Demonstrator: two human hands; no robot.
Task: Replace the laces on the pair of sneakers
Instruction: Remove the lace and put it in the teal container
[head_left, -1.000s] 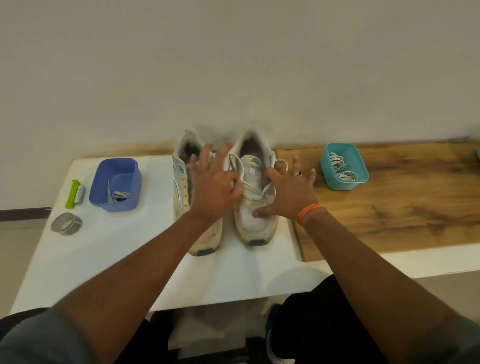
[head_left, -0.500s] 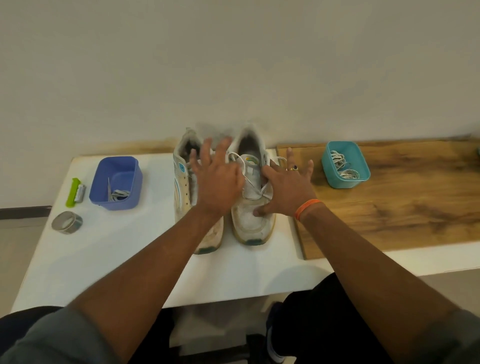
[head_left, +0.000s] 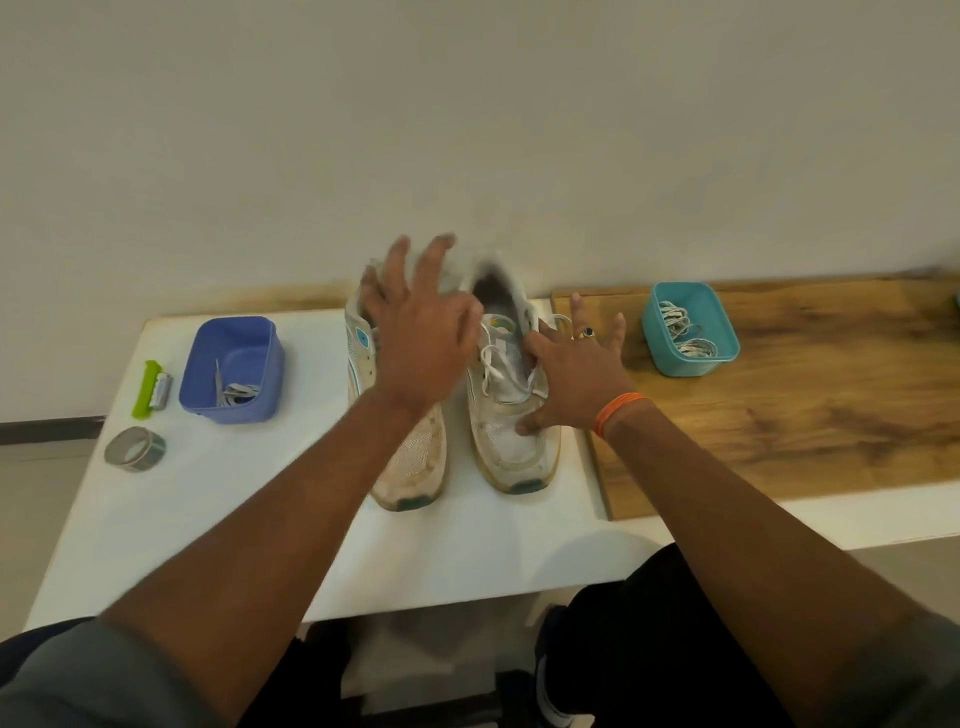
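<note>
Reached farther over left sneaker (head_left: 410, 457), left hand (head_left: 421, 343) fingers spread; right hand (head_left: 571, 387) splayed on right sneaker (head_left: 511, 447), old lace (head_left: 493, 364) still threaded.

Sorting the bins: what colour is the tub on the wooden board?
Teal tub, seen in the head view.

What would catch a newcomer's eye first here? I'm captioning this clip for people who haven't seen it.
Two worn white sneakers stand side by side at the middle of the white table, both hands spread over them: the left hand above the left shoe, the right hand resting on the laced right one. A blue tub sits to the left, and a teal tub of laces on the wooden board to the right.
</note>
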